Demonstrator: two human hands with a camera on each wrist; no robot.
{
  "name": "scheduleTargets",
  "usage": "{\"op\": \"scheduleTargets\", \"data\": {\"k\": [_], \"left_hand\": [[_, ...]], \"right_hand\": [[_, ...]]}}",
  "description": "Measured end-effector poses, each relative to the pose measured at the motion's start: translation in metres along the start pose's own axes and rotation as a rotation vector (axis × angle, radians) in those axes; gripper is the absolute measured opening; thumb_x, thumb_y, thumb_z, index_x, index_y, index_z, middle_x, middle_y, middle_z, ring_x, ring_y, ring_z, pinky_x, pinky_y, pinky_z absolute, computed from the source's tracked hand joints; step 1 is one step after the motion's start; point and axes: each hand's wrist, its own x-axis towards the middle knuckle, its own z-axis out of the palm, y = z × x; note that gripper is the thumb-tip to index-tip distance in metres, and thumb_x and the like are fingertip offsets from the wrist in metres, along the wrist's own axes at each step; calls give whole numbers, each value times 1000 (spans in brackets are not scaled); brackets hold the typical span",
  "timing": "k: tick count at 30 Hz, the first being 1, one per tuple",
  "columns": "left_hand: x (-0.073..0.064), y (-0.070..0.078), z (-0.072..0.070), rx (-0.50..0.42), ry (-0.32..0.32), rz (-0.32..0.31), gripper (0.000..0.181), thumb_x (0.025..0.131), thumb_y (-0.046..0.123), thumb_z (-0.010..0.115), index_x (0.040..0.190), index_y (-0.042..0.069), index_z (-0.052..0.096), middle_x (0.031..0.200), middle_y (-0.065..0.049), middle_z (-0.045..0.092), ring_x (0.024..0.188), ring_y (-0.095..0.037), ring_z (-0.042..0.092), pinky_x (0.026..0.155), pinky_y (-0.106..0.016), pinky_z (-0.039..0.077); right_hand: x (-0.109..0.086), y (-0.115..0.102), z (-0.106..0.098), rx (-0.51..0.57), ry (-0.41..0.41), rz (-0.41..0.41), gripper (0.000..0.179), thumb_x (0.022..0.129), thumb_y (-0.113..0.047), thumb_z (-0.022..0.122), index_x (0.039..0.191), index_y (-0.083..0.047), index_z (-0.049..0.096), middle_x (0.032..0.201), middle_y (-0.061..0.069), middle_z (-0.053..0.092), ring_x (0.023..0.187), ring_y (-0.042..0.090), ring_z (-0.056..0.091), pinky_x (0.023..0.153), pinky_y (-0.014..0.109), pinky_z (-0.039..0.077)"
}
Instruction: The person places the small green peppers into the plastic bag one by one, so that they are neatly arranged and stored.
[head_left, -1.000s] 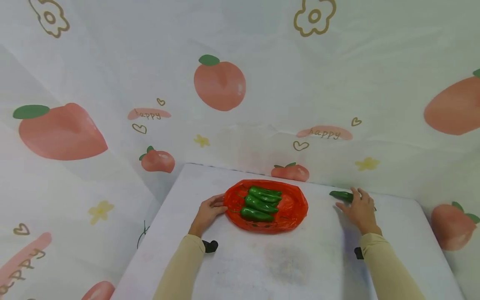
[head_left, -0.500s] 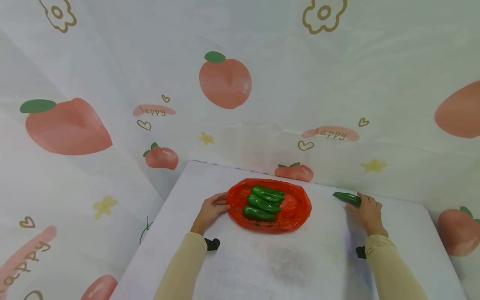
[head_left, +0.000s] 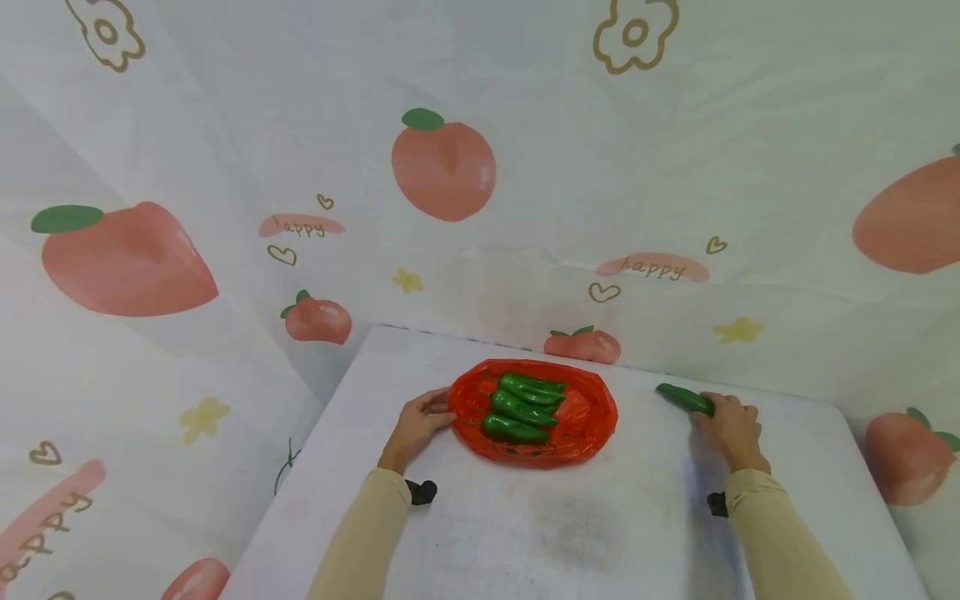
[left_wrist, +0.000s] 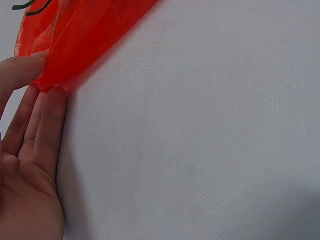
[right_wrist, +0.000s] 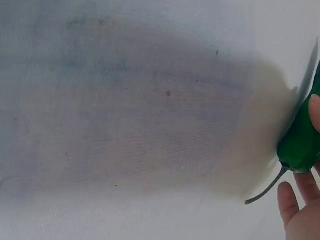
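Observation:
A red oval tray [head_left: 588, 442], covered in thin crinkled plastic, sits near the back of the table. Several green peppers [head_left: 517, 429] lie side by side in it, with their stems to the left. My left hand [head_left: 416, 425] pinches the left rim of the tray; in the left wrist view the thumb [left_wrist: 25, 70] is over the red plastic and the straight fingers [left_wrist: 50, 125] are beneath it. To the right of the tray, my right hand [head_left: 733, 429] holds another green pepper [head_left: 678, 397] by its stem end. The pepper's thin curved stem [right_wrist: 270, 191] shows in the right wrist view.
The white table [head_left: 510, 533] has its back edge close against a hanging white cloth [head_left: 525, 250] printed with peaches. Dark bands with knobs [head_left: 425, 492] are at both wrists. A dark green cord [head_left: 287, 458] hangs at the table's left edge.
My right hand has shifted round the single pepper from above it to its stem end, uncovering more of it, and the pepper has tilted slightly. My left hand has stayed at the tray's rim.

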Motion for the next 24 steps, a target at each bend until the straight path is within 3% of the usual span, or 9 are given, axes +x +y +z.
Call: {"op": "scheduleTargets", "data": {"k": [12, 20, 24], "left_hand": [[-2, 1, -1, 12, 7, 2, 49, 92, 18, 76, 139, 23, 63, 129, -3, 72, 121, -21, 66, 107, -41, 54], [-3, 3, -1, -8, 6, 2, 52, 91, 17, 77, 140, 22, 62, 132, -5, 70, 122, -23, 65, 103, -36, 57], [-3, 2, 0, -22, 4, 8, 52, 91, 16, 77, 141, 20, 62, 132, -9, 70, 123, -26, 65, 101, -35, 58]], "right_hand": [[-9, -16, -6, 6, 62, -27, 48, 99, -20, 61, 140, 3, 49, 136, 40, 46, 114, 65, 40, 84, 75, 35], [-14, -31, -11, 69, 204, -202, 44, 95, -9, 66, 133, 11, 54, 123, 42, 53, 107, 61, 53, 88, 70, 44], [-17, -40, -15, 86, 212, -223, 45, 95, -8, 67, 134, 11, 54, 121, 40, 53, 106, 57, 55, 87, 68, 45]]}}
